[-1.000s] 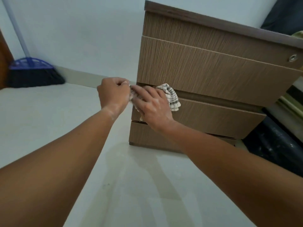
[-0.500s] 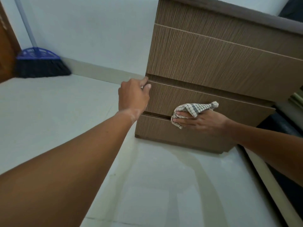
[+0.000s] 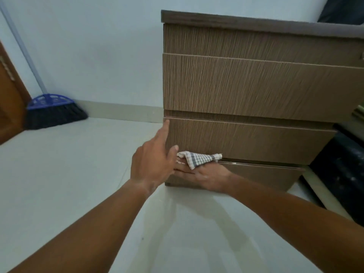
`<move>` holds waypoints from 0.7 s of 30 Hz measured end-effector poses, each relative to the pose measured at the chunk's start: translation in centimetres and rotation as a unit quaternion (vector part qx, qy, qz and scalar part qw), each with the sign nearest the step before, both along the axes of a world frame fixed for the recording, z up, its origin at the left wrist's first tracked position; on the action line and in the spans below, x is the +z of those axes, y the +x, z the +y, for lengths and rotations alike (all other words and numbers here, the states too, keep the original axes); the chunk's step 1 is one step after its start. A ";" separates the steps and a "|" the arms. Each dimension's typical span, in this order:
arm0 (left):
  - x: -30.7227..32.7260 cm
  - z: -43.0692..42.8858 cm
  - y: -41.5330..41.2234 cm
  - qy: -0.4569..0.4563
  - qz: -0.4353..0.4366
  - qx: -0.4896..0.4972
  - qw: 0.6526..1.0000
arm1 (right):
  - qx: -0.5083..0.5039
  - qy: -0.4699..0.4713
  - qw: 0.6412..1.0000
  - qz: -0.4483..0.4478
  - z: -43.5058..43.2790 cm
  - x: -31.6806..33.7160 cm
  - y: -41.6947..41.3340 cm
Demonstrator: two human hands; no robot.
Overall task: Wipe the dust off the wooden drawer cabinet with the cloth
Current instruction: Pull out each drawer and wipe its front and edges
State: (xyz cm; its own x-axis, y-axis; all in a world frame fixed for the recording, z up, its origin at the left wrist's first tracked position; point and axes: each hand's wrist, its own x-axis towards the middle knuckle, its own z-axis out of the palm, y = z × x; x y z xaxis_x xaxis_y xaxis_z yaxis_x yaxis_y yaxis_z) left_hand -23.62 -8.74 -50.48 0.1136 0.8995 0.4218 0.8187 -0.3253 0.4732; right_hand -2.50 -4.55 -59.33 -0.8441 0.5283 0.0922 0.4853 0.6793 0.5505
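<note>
Cloth: small checked rag, white with grey lines, bunched against the front of the wooden drawer cabinet, at the seam between the middle drawer and the bottom drawer, near the cabinet's left front corner.

Right hand: palm turned toward the cabinet, fingers stretched out flat toward the left, lying over the bottom drawer front. The cloth is tucked between the thumb side and the fingers, one twisted end sticking out to the right. Fingertips partly hidden behind the left hand, so the exact grip is not clear.

Left hand: fingers spread, not holding anything. Index finger extended upward along the cabinet's left front edge, tip at the top corner of the middle drawer. Thumb close to the cloth's left end; contact cannot be confirmed.

Cabinet stands on a pale tiled floor, dark top slab over three drawer fronts.

Well apart to the left: broom with blue head and black bristles, leaning in the corner beside a brown door. Dark objects at the cabinet's right, not identifiable.
</note>
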 end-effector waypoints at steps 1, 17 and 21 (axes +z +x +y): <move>-0.4 -0.6 0.2 -0.001 0.037 0.000 0.999 | -0.023 -0.031 0.999 0.033 -0.6 -0.4 1.5; -6.2 -1.8 13.4 -0.075 0.269 -0.015 0.960 | -0.194 -0.027 0.934 0.299 -5.7 -1.0 14.8; -6.8 -1.1 13.8 -0.074 0.203 -0.012 0.976 | -0.219 0.032 0.915 0.336 -7.1 -2.0 17.6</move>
State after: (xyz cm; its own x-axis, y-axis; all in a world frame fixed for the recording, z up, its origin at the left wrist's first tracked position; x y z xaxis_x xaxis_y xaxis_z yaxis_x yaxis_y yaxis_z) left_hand -9.80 -9.82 -57.23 0.2670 0.9419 0.2039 0.9414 -0.3002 0.1537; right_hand 15.12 -11.68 -61.35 -0.2941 0.7775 0.5558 0.9470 0.3157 0.0594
